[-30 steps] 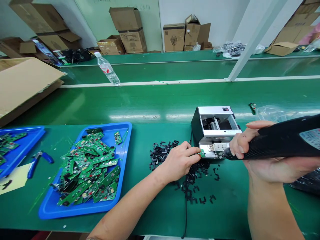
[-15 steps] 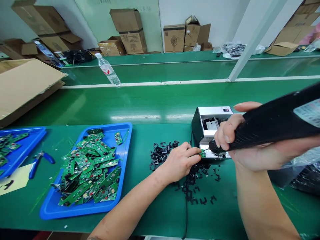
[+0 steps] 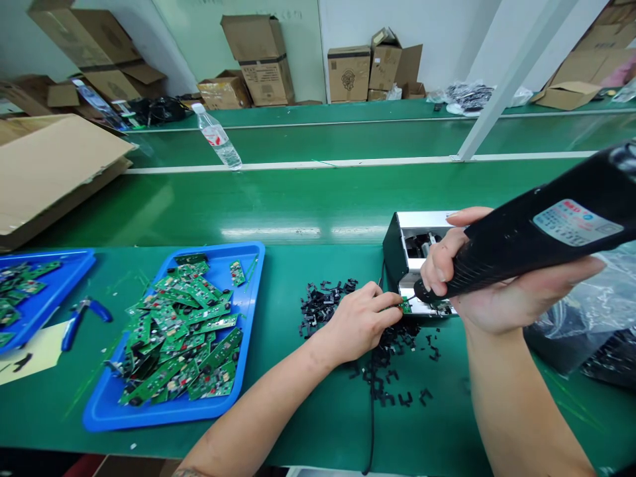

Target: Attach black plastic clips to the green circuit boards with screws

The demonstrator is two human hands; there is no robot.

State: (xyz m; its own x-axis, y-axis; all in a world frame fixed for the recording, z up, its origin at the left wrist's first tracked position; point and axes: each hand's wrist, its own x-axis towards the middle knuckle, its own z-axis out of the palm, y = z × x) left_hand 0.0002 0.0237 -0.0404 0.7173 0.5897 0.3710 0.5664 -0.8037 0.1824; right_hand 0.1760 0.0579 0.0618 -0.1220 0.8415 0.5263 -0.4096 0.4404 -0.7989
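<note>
Many small black plastic pieces (image 3: 318,308) lie on the green worktop (image 3: 313,424), a few strays toward its near edge, the thickest heap just beyond my left wrist. A black cable (image 3: 372,424) runs among them toward that edge. Toward the near left corner sits a blue tray (image 3: 252,311) piled with green circuit boards (image 3: 193,331).

My left hand (image 3: 360,321) reaches over the black pieces, its fingertips pinched on the end of a small circuit board (image 3: 406,305). That board is at the front left corner of a black and silver machine (image 3: 391,248), which stands near the worktop's far edge. My right hand (image 3: 489,285) has its fingers wrapped round a black power tool (image 3: 527,232), its body tilted up to the right. Its thin bit points at the board; I cannot tell whether they touch. Clear plastic (image 3: 606,285) lies beyond my right forearm.

Along the left edge are blue-handled pliers (image 3: 73,331), a yellow paper (image 3: 42,354) and a second blue tray (image 3: 54,301) with more boards. Past the worktop's far edge, a water bottle (image 3: 218,139) leans by a white rail (image 3: 348,161), and cardboard boxes (image 3: 268,79) stand farther back against the wall.
</note>
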